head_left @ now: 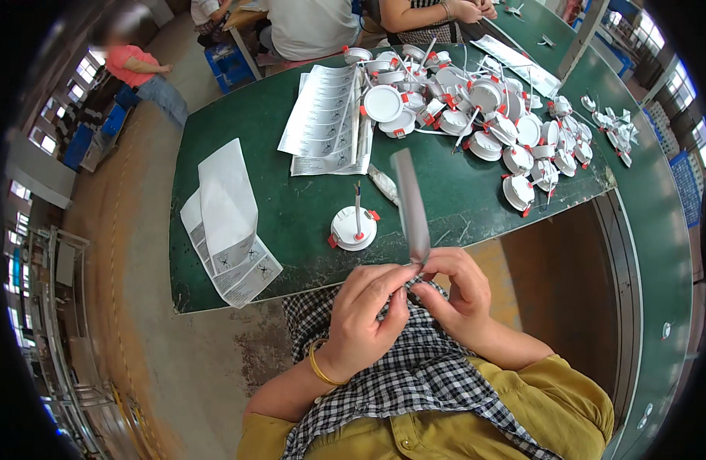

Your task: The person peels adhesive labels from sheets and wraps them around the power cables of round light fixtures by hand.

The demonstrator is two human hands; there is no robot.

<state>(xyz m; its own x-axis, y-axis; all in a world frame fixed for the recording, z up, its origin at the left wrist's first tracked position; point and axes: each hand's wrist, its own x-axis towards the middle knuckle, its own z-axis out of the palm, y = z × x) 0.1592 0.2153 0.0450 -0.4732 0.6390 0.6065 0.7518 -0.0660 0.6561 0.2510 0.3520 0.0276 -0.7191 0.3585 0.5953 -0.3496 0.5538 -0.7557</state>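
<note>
My left hand [364, 310] and my right hand [459, 290] meet in front of my chest and pinch the lower end of a narrow clear plastic bag [411, 203] that stands upright and looks blurred. Just beyond the hands, near the front edge of the green table [291, 215], sits one round white downlight [353, 228] with red spring clips and a lead sticking up. Folded printed leaflets [228, 222] lie at the left of the table.
A big pile of white downlights [483, 115] covers the far right of the table. A stack of printed sheets [322, 119] lies beside it. Small white parts [613, 126] sit at the right. Other people sit at the far side and far left.
</note>
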